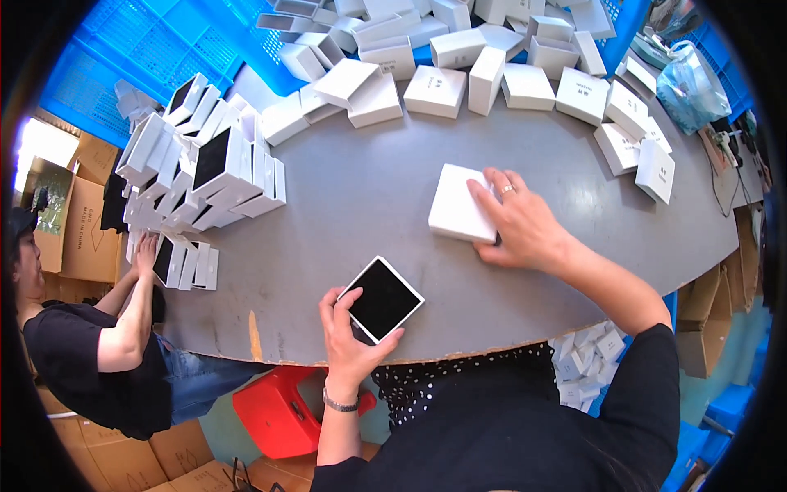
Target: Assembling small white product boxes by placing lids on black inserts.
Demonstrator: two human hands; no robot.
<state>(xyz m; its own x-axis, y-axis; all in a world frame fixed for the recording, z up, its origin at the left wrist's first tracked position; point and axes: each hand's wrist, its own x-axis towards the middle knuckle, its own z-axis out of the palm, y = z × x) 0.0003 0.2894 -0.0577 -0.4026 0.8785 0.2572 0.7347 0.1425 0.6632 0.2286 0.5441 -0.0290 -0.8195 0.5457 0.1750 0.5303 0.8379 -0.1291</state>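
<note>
My left hand (351, 340) is closed on a white box base with a black inside (384, 299), gripping two of its sides near the table's front edge. It is tilted so that the dark inside shows. Farther right, my right hand (520, 221) holds a square white box lid (459, 203) by its right side, with the thumb low and the fingers over the top edge. Whether the lid rests on the table or is just above it, I cannot tell. A gap of bare table separates the two pieces.
White boxes (437, 90) line the far side of the grey table (328, 189), before a heaped blue crate (627, 37). Stacked black-lined box bases (221, 160) stand at left, where a co-worker's hands (146, 256) touch them. A red stool (275, 414) is below.
</note>
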